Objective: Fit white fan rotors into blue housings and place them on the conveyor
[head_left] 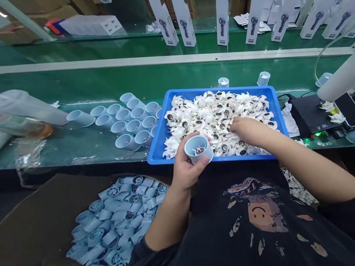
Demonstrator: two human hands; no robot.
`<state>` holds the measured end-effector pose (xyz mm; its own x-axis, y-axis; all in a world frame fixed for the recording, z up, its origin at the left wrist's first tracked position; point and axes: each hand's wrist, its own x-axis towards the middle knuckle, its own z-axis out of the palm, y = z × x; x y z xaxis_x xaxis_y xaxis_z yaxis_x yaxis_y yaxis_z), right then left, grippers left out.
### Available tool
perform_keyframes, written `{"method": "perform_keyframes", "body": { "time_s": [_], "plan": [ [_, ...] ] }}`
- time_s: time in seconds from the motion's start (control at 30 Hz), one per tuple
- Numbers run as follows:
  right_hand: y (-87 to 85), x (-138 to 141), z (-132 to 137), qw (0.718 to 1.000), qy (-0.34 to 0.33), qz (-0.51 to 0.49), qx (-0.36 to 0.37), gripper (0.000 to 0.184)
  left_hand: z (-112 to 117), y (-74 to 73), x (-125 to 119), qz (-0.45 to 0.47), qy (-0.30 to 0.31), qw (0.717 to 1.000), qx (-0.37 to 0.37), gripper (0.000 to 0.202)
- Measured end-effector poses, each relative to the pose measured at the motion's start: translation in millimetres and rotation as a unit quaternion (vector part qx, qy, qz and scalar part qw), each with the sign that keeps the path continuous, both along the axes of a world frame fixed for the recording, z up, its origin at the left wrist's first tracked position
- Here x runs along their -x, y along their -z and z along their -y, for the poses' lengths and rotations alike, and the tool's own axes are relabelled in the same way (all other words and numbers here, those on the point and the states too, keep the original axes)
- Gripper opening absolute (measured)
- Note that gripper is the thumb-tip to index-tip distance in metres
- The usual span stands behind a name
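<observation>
My left hand (185,167) is wrapped round a light blue fan housing (200,156), a short open cylinder tilted towards me. A small motor part with reddish-brown bits shows inside it. My right hand (245,130) reaches over a blue tray (162,130) heaped with white fan impellers (204,111), many showing dark round hubs. Its fingers are bent together at the pile, and what lies between the fingertips is hidden. Left of the tray, several more blue housings (127,142) stand grouped on the green bench.
A cardboard box (57,264) full of blue housings is below on the left. Behind the tray stand two small cups (263,78). White printed cartons (222,16) line the back shelf. A black device (312,116) with green lights and a white tube (346,67) are at right.
</observation>
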<state>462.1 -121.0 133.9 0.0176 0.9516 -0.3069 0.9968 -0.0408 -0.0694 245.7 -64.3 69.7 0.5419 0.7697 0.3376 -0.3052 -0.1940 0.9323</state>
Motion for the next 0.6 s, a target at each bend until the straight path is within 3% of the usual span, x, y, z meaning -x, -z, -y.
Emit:
{"method": "perform_keyframes", "body": {
  "time_s": [0.23, 0.4, 0.5, 0.6],
  "plan": [
    [10.2, -8.5, 1.1, 0.999, -0.002, -0.024, -0.04, 0.039, -1.3, 2.5, 5.7, -0.036, -0.014, 0.999, 0.005, 0.064],
    [10.7, -10.3, 1.9, 0.991, 0.043, -0.095, -0.079, 0.022, -2.0, 3.7, 8.8, -0.057, -0.004, 0.998, 0.024, 0.066],
    [4.9, -0.9, 13.6, 0.971, 0.08, -0.181, -0.136, 0.024, -0.2, 2.1, 14.2, -0.067, 0.004, 0.998, 0.009, 0.071],
    [-1.1, 13.4, 31.5, 0.929, 0.071, -0.32, -0.169, 0.032, 4.2, -4.0, 19.0, -0.121, 0.012, 0.992, -0.047, 0.071]
  ]
}}
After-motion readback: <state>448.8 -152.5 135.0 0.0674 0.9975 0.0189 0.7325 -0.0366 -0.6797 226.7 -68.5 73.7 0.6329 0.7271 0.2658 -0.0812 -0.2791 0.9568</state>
